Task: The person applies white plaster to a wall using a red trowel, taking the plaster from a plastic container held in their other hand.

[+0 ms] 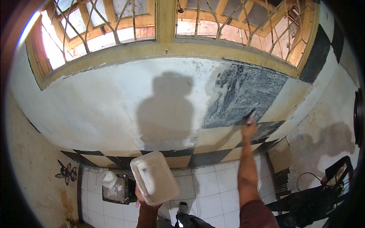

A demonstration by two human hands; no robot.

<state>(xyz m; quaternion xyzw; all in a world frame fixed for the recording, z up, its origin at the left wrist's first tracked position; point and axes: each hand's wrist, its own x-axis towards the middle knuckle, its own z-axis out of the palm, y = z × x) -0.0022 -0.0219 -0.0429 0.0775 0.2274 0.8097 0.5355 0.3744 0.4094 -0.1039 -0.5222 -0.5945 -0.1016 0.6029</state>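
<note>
My left hand (139,194) holds a white, rounded rectangular plastic tub (167,192) from below, its fingers mostly hidden behind it. The tub is tilted toward me, with whitish paste smeared inside. My right hand (249,129) reaches out to the wall, closed on what looks like a putty knife (252,113); only a thin end shows above the fingers. That end is at the lower part of a black painted square (247,95) streaked with white. Left of this square, the wall (95,102) is coated white and carries my shadow.
A barred wooden window (165,49) spans the wall above. On the tiled floor (207,203) at left stands a dusty dark stool or box (119,193) with a white bag-like lump (110,179) on it. Dark objects with a cable (304,174) are at right.
</note>
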